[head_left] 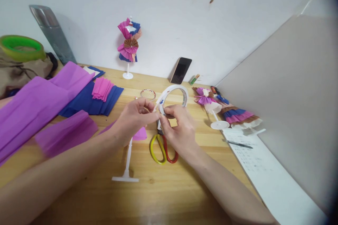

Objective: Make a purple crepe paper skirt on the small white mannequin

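A roll of white tape is up off the table in front of me, a loose strip reaching toward my fingers. My right hand grips the roll at its lower left rim. My left hand is closed in a pinch at the strip's end, close to the right fingertips. Below them lie scissors with one yellow and one red handle, their blades partly hidden. Behind my left wrist is a small white stand, its upper part covered by the hand. Purple crepe paper shows beside it.
Left are long purple paper, blue paper and pleated pink paper. At the back are a decorated paper dress on a stand, a phone and a bead ring. Right are another dressed stand and a pen on paper.
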{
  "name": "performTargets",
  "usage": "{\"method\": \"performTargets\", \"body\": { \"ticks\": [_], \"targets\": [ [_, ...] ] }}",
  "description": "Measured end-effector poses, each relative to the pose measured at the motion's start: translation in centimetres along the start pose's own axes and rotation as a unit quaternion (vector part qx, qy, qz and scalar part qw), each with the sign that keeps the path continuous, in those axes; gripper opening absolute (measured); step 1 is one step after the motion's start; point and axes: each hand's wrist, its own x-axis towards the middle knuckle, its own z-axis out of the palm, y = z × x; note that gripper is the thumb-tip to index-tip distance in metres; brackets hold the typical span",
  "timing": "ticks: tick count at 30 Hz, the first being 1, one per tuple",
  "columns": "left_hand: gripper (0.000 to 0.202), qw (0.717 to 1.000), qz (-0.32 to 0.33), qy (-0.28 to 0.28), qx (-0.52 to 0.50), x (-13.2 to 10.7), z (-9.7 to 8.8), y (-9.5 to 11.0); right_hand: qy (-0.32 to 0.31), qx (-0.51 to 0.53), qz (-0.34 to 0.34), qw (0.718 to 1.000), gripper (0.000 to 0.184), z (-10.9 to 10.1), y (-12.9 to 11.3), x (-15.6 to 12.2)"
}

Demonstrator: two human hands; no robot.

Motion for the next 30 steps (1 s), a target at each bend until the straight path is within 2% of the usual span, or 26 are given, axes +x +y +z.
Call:
{"method": "performTargets", "body": {
  "ticks": [6, 11, 20, 26, 30],
  "targets": [
    [0.019, 0.999, 0.029, 0.022, 0.012, -0.3, 0.1, 0.0, 0.000, 0.003, -0.015, 1.000, 0.009, 0.1, -0.1, -0.2],
    [0.017, 0.995, 0.027, 0.052, 0.075, -0.3, 0.3, -0.6, 0.006, 0.007, -0.025, 1.000, 0.008, 0.3, -0.1, -0.4],
    [0.017, 0.997, 0.051, 0.033, 0.036, -0.5, 0.5, -1.0, 0.012, 0.004, -0.029, 0.999, 0.010, 0.1, 0.0, -0.2],
    [0.015, 0.997, 0.015, 0.021, 0.072, -0.2, 0.4, -1.3, 0.019, -0.012, -0.052, 0.998, 0.010, 0.1, 0.3, -0.2],
    [0.010, 0.993, -0.035, -0.004, 0.109, -0.2, 0.5, -1.6, 0.032, -0.016, -0.060, 0.998, 0.011, 0.0, 0.3, 0.0]
  ]
}}
